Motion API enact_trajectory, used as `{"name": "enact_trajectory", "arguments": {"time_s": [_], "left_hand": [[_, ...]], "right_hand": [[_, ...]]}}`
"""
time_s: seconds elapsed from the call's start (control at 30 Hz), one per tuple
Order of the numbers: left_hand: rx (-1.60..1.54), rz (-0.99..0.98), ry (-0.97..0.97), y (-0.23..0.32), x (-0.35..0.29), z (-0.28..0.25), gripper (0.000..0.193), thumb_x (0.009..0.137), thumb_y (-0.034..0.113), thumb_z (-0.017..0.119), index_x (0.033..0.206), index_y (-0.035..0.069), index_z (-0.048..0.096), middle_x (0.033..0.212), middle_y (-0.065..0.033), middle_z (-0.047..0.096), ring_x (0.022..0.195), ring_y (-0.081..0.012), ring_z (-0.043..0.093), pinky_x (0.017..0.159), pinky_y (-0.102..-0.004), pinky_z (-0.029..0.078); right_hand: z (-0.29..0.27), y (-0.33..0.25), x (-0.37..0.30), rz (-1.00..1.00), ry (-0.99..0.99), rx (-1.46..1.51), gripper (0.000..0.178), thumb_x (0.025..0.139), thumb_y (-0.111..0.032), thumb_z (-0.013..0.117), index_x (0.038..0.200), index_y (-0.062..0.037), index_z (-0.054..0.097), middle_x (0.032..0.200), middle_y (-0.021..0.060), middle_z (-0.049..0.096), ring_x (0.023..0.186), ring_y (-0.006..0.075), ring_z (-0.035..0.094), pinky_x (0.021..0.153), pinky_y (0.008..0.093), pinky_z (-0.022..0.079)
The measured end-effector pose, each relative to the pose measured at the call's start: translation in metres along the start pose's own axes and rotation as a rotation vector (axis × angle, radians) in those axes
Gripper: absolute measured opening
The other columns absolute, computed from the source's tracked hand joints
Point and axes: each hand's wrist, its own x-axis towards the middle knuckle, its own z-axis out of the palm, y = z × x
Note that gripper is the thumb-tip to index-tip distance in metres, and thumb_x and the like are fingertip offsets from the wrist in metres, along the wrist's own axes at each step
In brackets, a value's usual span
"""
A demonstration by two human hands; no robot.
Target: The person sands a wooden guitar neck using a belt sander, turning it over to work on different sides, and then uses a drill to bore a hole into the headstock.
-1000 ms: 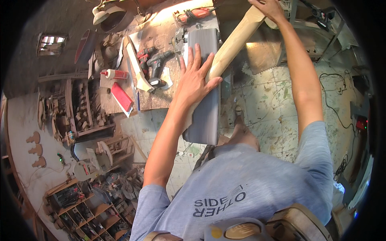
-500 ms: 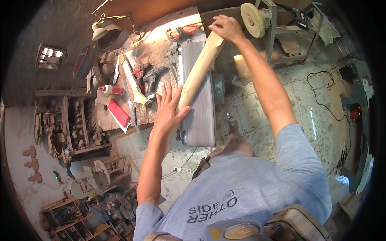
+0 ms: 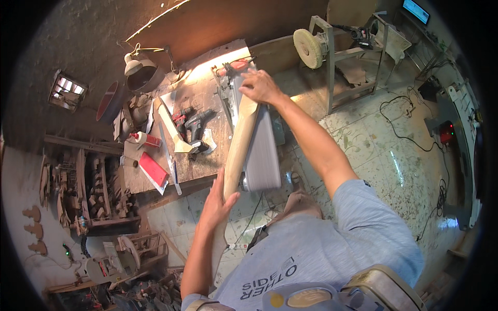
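A long pale wooden piece (image 3: 239, 145), shaped with a wider angled far end, lies slantwise over the left side of a belt sander's grey belt (image 3: 263, 155). My right hand (image 3: 261, 87) is closed round its far end, fingers bent over the top. My left hand (image 3: 215, 203) grips the near part, fingers along the left side and thumb across to the right. The near end runs back beneath my left wrist, past the sander's front roller. I cannot tell whether the wood's underside touches the belt.
On the workbench (image 3: 207, 155) left of the sander lie another shaped wooden piece (image 3: 173, 127), two cordless drills (image 3: 196, 127), a glue bottle (image 3: 147, 139) and a red-and-white object (image 3: 153, 169). A buffing wheel (image 3: 308, 48) stands on a frame at the far right. Cables cross the tiled floor.
The wooden piece has shifted left and nearer to me, turning more lengthwise to the belt. Both hands moved with it. My left hand's spread fingers have come together round the wood.
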Motion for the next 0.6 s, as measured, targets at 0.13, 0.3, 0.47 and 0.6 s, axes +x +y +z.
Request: {"name": "enact_trajectory", "arguments": {"time_s": [0.13, 0.3, 0.47, 0.6], "left_hand": [[-0.054, -0.102, -0.008, 0.008, -0.043, 0.000, 0.094, 0.090, 0.028, 0.074, 0.164, 0.011, 0.019, 0.141, -0.0302, 0.057, 0.127, -0.0426, 0.060, 0.105, -0.0452, 0.048], [-0.080, -0.098, -0.001, 0.003, -0.067, -0.001, 0.094, 0.092, 0.030, 0.072, 0.166, 0.017, 0.015, 0.126, -0.0268, 0.067, 0.111, -0.0389, 0.070, 0.096, -0.0444, 0.052], [-0.058, -0.037, -0.008, -0.005, -0.066, -0.007, 0.092, 0.095, 0.036, 0.070, 0.166, 0.017, 0.014, 0.122, -0.0275, 0.068, 0.107, -0.0397, 0.071, 0.093, -0.0443, 0.053], [-0.022, -0.031, -0.045, -0.003, -0.049, -0.006, 0.091, 0.096, 0.038, 0.068, 0.166, 0.017, 0.014, 0.123, -0.0302, 0.067, 0.110, -0.0423, 0.069, 0.095, -0.0453, 0.052]], "right_hand": [[0.014, -0.036, -0.012, 0.010, -0.054, 0.115, 0.035, 0.087, -0.041, 0.069, 0.096, -0.0091, 0.080, 0.133, 0.0139, 0.069, 0.135, 0.0375, 0.055, 0.111, 0.0496, 0.041], [0.013, -0.062, -0.024, 0.033, -0.045, 0.140, 0.034, 0.081, -0.041, 0.075, 0.097, -0.0110, 0.081, 0.132, 0.0141, 0.069, 0.127, 0.0365, 0.060, 0.108, 0.0463, 0.046], [-0.001, -0.059, -0.023, 0.139, -0.091, 0.146, 0.038, 0.081, -0.044, 0.077, 0.101, -0.0124, 0.081, 0.136, 0.0142, 0.066, 0.129, 0.0353, 0.060, 0.108, 0.0441, 0.047], [-0.006, -0.037, -0.027, 0.121, -0.042, 0.076, 0.036, 0.080, -0.044, 0.077, 0.100, -0.0151, 0.082, 0.136, 0.0139, 0.066, 0.127, 0.0345, 0.062, 0.108, 0.0438, 0.049]]}}
